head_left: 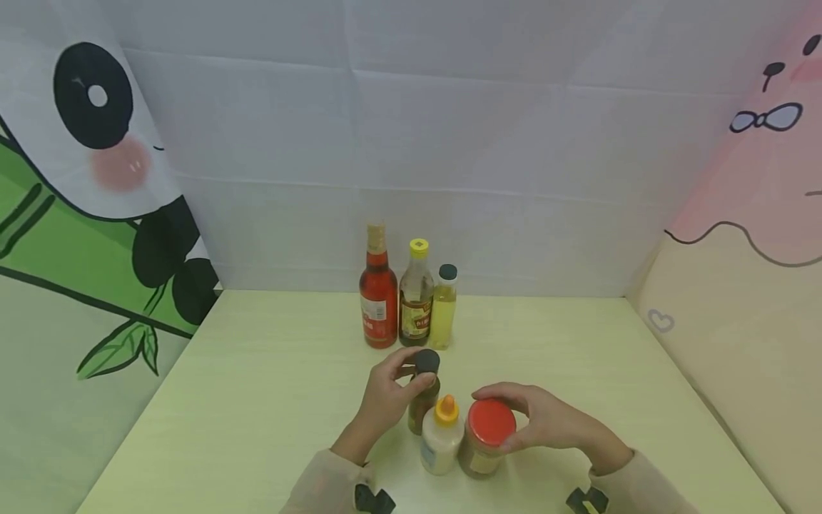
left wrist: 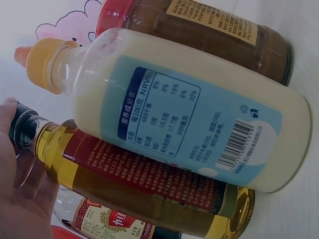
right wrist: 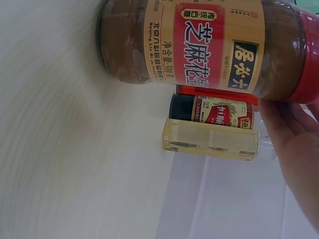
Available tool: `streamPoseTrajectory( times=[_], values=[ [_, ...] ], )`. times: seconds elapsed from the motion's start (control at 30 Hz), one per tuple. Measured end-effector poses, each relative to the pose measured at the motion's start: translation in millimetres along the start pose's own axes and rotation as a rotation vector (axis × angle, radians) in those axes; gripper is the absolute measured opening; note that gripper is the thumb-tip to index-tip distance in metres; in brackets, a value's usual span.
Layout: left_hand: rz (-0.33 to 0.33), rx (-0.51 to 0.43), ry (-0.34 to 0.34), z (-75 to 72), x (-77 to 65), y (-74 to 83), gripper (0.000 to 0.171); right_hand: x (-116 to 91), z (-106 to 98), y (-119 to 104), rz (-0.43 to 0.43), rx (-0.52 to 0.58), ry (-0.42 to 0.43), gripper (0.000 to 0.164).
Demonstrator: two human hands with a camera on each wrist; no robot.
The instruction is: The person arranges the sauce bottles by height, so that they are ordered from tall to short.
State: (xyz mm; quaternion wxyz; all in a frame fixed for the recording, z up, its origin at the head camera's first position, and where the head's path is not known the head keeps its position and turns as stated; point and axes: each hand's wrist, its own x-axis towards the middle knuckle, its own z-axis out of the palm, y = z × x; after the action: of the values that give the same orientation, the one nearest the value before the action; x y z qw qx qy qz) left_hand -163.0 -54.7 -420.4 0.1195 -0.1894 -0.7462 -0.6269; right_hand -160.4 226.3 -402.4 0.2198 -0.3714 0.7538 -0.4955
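My left hand (head_left: 387, 391) grips an oil bottle (head_left: 422, 409) by its black cap, thumb on the near side. In the left wrist view, the oil bottle (left wrist: 70, 181) has golden contents and a dark red label. My right hand (head_left: 554, 422) holds a peanut-sesame paste jar (head_left: 483, 460) around its red lid. The right wrist view shows that jar (right wrist: 202, 45) close up, with brown contents and a tan and red label. Between them stands a cream-coloured squeeze bottle (head_left: 442, 446) with a yellow nozzle cap; neither hand grips it.
Behind the hands, a red glass bottle (head_left: 379, 307), a yellow-capped sauce bottle (head_left: 416, 307) and a small dark-capped bottle of yellow liquid (head_left: 444, 314) stand in a row. They are on a pale table (head_left: 276, 371) in front of a white cloth wall (head_left: 449, 143).
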Motion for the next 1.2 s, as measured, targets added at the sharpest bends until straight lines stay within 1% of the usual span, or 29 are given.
streamPoseTrajectory(
  times=[0.13,0.23,0.37,0.53,0.7,0.8,0.93,1.03,1.2],
  values=[
    [-0.005,-0.015,0.012,0.7,0.6,-2.4,0.035,0.0,-0.4,2.5,-0.027,0.013,-0.010,0.061],
    [-0.019,-0.016,0.007,-0.4,0.6,-0.1,0.034,-0.2,-0.9,4.3,-0.035,0.024,-0.019,0.061],
    [-0.039,0.003,-0.021,-3.4,1.8,4.1,0.033,-1.0,-1.1,6.6,-0.025,0.043,-0.022,0.060],
    [-0.037,0.014,-0.062,-6.0,5.7,6.1,0.033,-0.7,-0.4,8.6,-0.001,0.051,-0.012,0.061],
    [-0.026,-0.005,-0.084,-6.8,15.5,11.1,0.033,0.3,-0.1,8.5,-0.005,0.039,-0.017,0.061],
    [-0.027,0.007,-0.100,-7.5,23.3,15.0,0.033,0.6,0.2,7.9,0.001,0.039,-0.020,0.060],
    [-0.053,0.033,-0.118,-8.7,32.3,19.2,0.035,0.7,1.0,8.5,-0.020,0.036,-0.018,0.059],
    [-0.077,0.042,-0.114,-9.1,37.9,21.5,0.037,0.5,1.8,9.1,-0.036,0.027,-0.014,0.059],
    [-0.111,0.054,-0.108,-8.1,47.0,24.2,0.039,-0.2,1.9,8.8,-0.028,0.020,-0.007,0.060]
  ],
)
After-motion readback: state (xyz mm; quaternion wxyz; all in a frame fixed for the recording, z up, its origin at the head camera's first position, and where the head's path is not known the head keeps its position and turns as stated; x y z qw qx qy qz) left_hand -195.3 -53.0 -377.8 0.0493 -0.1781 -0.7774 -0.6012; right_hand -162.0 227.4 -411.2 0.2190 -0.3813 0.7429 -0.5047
